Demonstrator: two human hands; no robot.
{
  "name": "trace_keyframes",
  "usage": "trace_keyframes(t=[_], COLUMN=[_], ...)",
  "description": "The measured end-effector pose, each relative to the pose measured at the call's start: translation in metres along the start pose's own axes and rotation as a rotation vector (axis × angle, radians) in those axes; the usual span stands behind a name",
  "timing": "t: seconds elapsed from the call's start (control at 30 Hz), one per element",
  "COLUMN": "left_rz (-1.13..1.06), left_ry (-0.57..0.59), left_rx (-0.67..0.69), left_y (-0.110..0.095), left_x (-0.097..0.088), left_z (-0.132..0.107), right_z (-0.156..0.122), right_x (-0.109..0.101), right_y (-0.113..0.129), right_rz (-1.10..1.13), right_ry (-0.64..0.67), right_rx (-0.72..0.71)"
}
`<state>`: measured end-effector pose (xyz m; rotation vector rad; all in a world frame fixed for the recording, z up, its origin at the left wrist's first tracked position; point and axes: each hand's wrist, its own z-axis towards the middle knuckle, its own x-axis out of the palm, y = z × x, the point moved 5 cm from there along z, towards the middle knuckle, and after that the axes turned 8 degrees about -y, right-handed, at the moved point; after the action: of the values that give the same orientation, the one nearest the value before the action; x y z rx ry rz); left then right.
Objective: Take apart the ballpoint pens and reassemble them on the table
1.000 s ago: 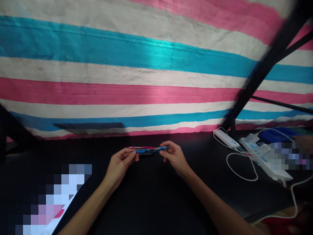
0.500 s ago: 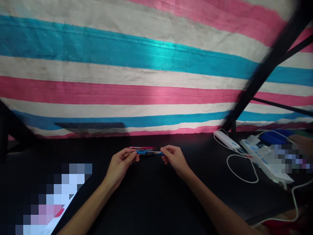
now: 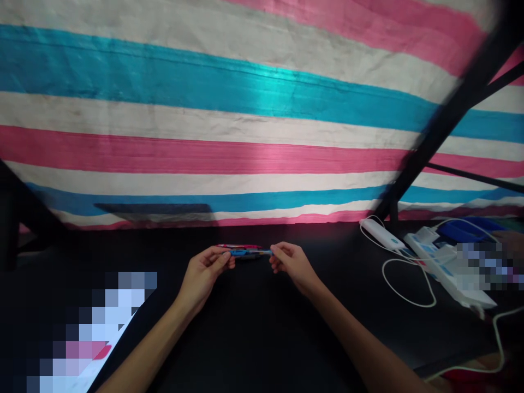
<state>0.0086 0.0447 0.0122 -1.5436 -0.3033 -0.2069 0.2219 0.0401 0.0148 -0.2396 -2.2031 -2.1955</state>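
Observation:
Both my hands meet above a black table (image 3: pixel 262 327). My left hand (image 3: pixel 204 275) pinches the left end of a blue pen (image 3: pixel 248 252), fingers closed on it. At the pen's right end my right hand (image 3: pixel 291 263) is closed on its tip. The pen lies level between the two hands. Just behind it on the table rest other pens, one pink (image 3: pixel 241 246); I cannot tell how many.
A pink, white and teal striped sheet (image 3: pixel 245 125) hangs behind the table. At the right lie a white power strip (image 3: pixel 444 267), a white charger (image 3: pixel 380 232) with a looping cable (image 3: pixel 409 284), and a black slanted frame (image 3: pixel 446 120). Blurred patches sit at lower left and far right.
My right hand has slid left along the blue pen, from its far right end to nearer the middle. The left hand has stayed put.

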Motion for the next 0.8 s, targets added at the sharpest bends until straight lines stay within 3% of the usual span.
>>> trace_keyframes(t=[0.17, 0.5, 0.8], left_rz=[0.001, -0.073, -0.105], left_ry=[-0.017, -0.075, -0.136], left_rx=[-0.006, -0.007, 0.055], left_y=[-0.001, -0.007, -0.014], left_x=[0.0, -0.004, -0.013], left_z=[0.001, 0.001, 0.006], right_z=[0.002, 0.004, 0.011], right_x=[-0.005, -0.011, -0.023], right_y=[0.005, 0.003, 0.006], right_rz=[0.025, 0.267, 0.356], right_ry=[-0.018, -0.076, -0.161], right_rx=[-0.133, 0.014, -0.002])
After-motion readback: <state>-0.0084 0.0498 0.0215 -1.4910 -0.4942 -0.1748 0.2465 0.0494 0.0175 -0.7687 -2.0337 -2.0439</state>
